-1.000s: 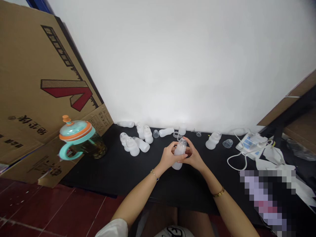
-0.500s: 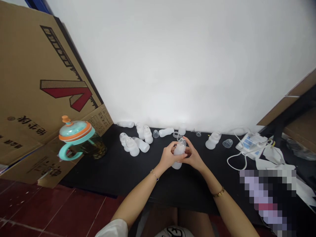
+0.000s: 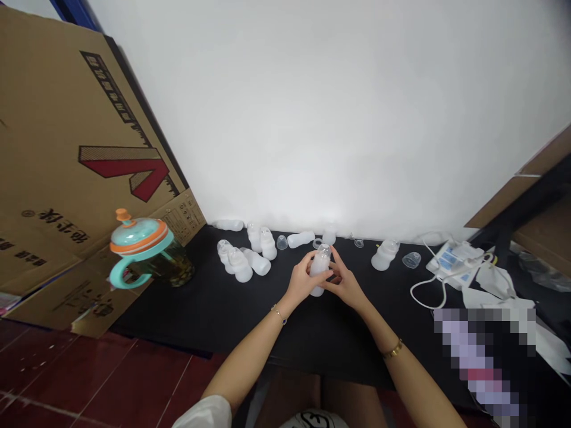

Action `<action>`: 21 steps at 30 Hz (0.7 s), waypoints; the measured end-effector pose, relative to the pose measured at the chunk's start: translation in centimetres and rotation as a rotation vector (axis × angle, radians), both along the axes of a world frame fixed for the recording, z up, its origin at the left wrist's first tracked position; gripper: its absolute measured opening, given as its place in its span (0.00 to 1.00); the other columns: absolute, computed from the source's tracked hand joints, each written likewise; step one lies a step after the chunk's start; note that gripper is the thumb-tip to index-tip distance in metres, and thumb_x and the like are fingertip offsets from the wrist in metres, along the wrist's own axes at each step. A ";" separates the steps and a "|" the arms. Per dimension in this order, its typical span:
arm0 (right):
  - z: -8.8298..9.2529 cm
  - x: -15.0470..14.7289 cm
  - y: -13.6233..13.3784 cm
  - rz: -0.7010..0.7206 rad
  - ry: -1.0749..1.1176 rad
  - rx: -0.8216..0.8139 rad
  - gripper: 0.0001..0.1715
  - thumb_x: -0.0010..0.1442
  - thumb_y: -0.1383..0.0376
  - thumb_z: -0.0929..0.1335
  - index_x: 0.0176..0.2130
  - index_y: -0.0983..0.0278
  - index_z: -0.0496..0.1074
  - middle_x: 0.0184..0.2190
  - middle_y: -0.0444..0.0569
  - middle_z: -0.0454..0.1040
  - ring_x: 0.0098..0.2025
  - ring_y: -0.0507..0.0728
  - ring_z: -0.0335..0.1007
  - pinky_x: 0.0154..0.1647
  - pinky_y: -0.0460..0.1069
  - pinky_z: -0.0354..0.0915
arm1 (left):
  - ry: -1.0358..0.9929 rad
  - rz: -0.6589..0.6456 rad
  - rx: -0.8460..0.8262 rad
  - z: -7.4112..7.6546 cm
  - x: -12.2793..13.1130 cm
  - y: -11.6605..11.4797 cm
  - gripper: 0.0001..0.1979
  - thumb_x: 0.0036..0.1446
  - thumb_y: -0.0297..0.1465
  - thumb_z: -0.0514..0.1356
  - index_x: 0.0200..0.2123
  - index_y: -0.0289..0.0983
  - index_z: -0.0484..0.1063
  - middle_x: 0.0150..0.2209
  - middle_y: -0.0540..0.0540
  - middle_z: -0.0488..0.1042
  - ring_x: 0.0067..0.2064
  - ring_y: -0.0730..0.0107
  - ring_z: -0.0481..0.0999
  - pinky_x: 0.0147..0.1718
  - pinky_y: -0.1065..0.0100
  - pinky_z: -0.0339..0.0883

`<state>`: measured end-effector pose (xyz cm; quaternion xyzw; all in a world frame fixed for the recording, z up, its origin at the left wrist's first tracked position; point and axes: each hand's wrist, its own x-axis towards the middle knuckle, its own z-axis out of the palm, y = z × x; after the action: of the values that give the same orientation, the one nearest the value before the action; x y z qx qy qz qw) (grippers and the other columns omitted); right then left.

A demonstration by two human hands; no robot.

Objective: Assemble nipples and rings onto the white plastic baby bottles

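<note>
Between my hands, a frosted white baby bottle [image 3: 320,263] with a clear cap stands nearly upright, tilted a little, low over or on the black tabletop. My left hand [image 3: 304,278] is wrapped round it from the left, thumb across the front. From the other side my right hand [image 3: 346,286] grips it with thumb and fingers, partly hidden behind the bottle. Just beyond lie a clear ring [image 3: 317,243] and an open white bottle body [image 3: 329,233]. A bottle body [image 3: 301,239] on its side and a loose clear cap [image 3: 282,242] are to the left.
Several bottles [image 3: 241,266] are grouped at left. Another bottle [image 3: 385,255] and a clear cap [image 3: 411,260] are at right, near a white power strip [image 3: 455,261] with cables. A teal-lidded jug [image 3: 143,249] stands beside a large cardboard box [image 3: 53,131]. A white wall [image 3: 321,119] rises behind.
Both hands have shifted slightly left and away from me with the bottle. The bottle leans less, and the right hand's fingers have moved a little around it.
</note>
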<state>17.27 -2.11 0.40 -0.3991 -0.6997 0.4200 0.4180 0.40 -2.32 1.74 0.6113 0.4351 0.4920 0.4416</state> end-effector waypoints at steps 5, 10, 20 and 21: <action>-0.4 -0.3 0.0 -0.073 -0.091 0.052 0.53 0.58 0.55 0.73 0.72 0.49 0.46 0.63 0.53 0.68 0.42 0.60 0.78 0.30 0.50 0.74 | 0.097 0.097 0.037 0.1 -0.5 0.1 0.32 0.50 0.43 0.69 0.57 0.44 0.66 0.39 0.50 0.80 0.38 0.64 0.78 0.38 0.66 0.70; -1.1 -0.1 0.1 -0.127 -0.177 0.106 0.41 0.61 0.56 0.70 0.69 0.49 0.56 0.61 0.51 0.70 0.40 0.58 0.78 0.32 0.51 0.75 | 0.184 0.316 0.096 -0.2 -1.7 1.1 0.25 0.48 0.43 0.70 0.47 0.41 0.69 0.43 0.45 0.78 0.46 0.58 0.77 0.44 0.61 0.69; -1.5 -0.2 0.1 -0.146 -0.279 0.192 0.29 0.63 0.56 0.69 0.62 0.50 0.67 0.59 0.48 0.72 0.37 0.57 0.77 0.34 0.53 0.76 | 0.226 0.536 0.192 -1.4 -4.0 3.4 0.22 0.54 0.37 0.67 0.52 0.40 0.70 0.53 0.40 0.71 0.57 0.53 0.70 0.54 0.56 0.66; -1.5 -0.2 0.2 -0.147 -0.285 0.196 0.28 0.63 0.56 0.69 0.62 0.50 0.67 0.59 0.48 0.72 0.37 0.56 0.77 0.34 0.53 0.76 | 0.231 0.541 0.192 -1.4 -4.1 3.5 0.22 0.54 0.36 0.66 0.52 0.40 0.70 0.53 0.39 0.71 0.58 0.53 0.70 0.54 0.56 0.66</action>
<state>17.02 -1.96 -1.09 -0.4619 -0.7585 0.2573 0.3810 -3.73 1.20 0.31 0.5640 0.5809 0.5579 0.1821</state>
